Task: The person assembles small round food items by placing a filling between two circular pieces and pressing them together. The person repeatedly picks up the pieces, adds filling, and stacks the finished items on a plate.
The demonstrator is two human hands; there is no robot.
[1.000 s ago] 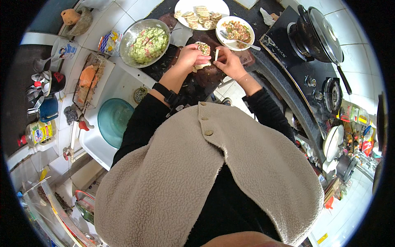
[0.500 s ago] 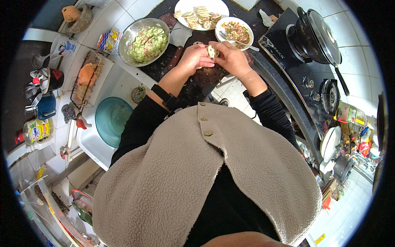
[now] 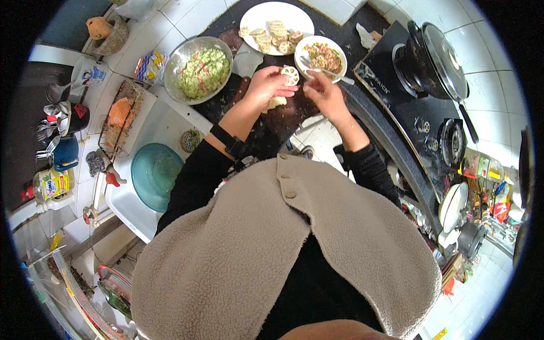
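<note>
In my left hand a pale round lotus root slice with holes stands on edge, gripped between fingers and thumb. Just below that hand lies a pale chunk, perhaps lotus root, on the dark board. My right hand is apart from the slice, fingers loosely bent and parted, close to the near rim of a white bowl. Chopped reddish-green filling fills the bowl, and a metal spoon rests in it with its handle over the right rim. Nothing shows in my right hand.
A white plate of lotus root slices stands behind the bowl. To the left are a metal bowl of shredded green mix, a knife and the sink with a teal basin. The gas stove carries a lidded pan.
My right hand has parted from the lotus root slice and moved right, toward the filling bowl. My left hand keeps the slice, now turned to show its holes. The whole view has shifted slightly.
</note>
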